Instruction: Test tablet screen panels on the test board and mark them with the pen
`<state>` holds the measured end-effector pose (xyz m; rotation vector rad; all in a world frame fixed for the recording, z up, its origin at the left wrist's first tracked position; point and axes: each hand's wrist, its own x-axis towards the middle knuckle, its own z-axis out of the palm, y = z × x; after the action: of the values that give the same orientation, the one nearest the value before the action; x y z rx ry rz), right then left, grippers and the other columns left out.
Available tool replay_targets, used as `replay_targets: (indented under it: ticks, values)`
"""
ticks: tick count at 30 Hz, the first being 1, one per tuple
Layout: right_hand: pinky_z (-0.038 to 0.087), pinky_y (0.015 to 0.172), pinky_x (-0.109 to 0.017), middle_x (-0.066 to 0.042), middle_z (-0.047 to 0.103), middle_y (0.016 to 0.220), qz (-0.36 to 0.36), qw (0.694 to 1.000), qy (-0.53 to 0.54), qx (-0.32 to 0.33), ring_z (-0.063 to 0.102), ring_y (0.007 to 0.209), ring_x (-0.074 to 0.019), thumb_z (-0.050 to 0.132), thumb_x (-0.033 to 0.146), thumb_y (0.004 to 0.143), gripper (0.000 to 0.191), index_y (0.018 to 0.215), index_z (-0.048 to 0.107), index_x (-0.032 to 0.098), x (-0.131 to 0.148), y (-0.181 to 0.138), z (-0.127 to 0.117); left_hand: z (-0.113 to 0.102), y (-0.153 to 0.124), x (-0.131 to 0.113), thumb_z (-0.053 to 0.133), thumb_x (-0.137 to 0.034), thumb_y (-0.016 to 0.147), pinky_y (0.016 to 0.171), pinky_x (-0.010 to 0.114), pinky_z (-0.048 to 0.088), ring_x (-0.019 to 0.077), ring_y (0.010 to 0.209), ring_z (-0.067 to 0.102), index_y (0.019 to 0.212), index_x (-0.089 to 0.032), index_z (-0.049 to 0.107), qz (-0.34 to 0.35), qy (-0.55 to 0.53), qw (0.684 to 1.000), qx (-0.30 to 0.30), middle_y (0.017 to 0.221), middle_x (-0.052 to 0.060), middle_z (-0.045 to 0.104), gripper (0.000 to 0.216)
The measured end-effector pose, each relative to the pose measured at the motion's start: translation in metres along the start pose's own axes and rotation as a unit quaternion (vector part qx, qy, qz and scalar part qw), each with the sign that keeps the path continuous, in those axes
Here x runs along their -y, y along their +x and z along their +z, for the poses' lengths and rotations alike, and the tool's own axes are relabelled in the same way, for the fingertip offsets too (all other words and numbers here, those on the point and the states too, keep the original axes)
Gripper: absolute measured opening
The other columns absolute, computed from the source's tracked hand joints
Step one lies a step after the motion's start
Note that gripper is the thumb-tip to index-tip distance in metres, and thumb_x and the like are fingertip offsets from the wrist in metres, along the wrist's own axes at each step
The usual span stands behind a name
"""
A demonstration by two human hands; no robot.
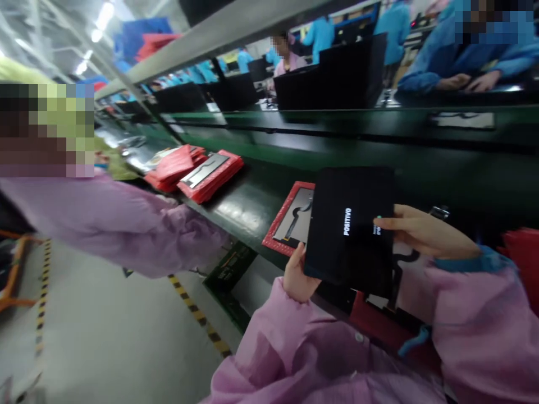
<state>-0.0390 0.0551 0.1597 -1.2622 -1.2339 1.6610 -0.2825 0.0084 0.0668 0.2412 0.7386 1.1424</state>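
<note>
I hold a black tablet point(349, 230) with white lettering on its dark face, above the edge of a green conveyor line point(252, 196). My left hand point(298, 276) grips its lower left edge from beneath. My right hand point(421, 230) clasps its right edge, with the thumb laid over the face. Under the tablet lies a red tray point(290, 219) with a grey insert. Both my sleeves are pink.
A co-worker's pink sleeve point(118, 224) reaches across at the left. Stacks of red trays point(197, 171) sit further along the line. Black laptops point(337, 78) and people in blue coats stand on the far side. Another red tray point(522, 252) is at the right.
</note>
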Motion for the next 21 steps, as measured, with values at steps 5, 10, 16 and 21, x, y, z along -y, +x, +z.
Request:
replay_targets:
  ticks: [5, 10, 16, 21]
  values:
    - [0.052, 0.049, -0.02, 0.004, 0.062, 0.07, 0.023, 0.994, 0.105, 0.01, 0.059, 0.057, -0.0093, 0.093, 0.024, 0.054, 0.038, 0.073, 0.061, 0.018, -0.009, 0.003, -0.013, 0.015, 0.025, -0.026, 0.067, -0.062, 0.082, 0.097, 0.046, 0.056, 0.0315, 0.109, 0.071, 0.096, -0.02, 0.077, 0.002, 0.105, 0.994, 0.034, 0.101, 0.009, 0.078, 0.045]
    - [0.056, 0.054, -0.02, 0.004, 0.064, 0.074, -0.001, 0.98, 0.196, -0.03, 0.06, 0.06, -0.0076, 0.088, 0.019, 0.066, 0.029, 0.079, 0.062, 0.017, -0.017, 0.007, -0.011, 0.03, 0.043, -0.029, 0.048, -0.07, 0.091, 0.107, 0.046, 0.048, 0.0299, 0.124, 0.063, 0.115, -0.026, 0.074, 0.029, 0.087, 0.994, 0.065, 0.118, 0.007, 0.075, 0.057]
    - [0.059, 0.057, -0.02, 0.002, 0.067, 0.079, -0.029, 0.964, 0.259, -0.055, 0.064, 0.066, -0.0094, 0.081, 0.016, 0.077, 0.019, 0.086, 0.063, 0.017, -0.037, 0.01, -0.002, 0.035, 0.042, -0.007, 0.034, -0.083, 0.087, 0.117, 0.05, 0.038, 0.0329, 0.143, 0.046, 0.133, -0.031, 0.066, 0.072, 0.022, 0.996, 0.054, 0.144, 0.005, 0.061, 0.076]
    - [0.058, 0.053, -0.02, 0.003, 0.065, 0.078, -0.021, 0.96, 0.271, -0.065, 0.062, 0.062, -0.0084, 0.08, 0.017, 0.079, 0.019, 0.085, 0.063, 0.017, -0.054, 0.006, -0.007, 0.041, 0.037, -0.014, 0.028, -0.077, 0.093, 0.119, 0.05, 0.036, 0.0319, 0.145, 0.043, 0.131, -0.027, 0.068, 0.099, 0.05, 0.993, 0.039, 0.142, 0.006, 0.063, 0.074]
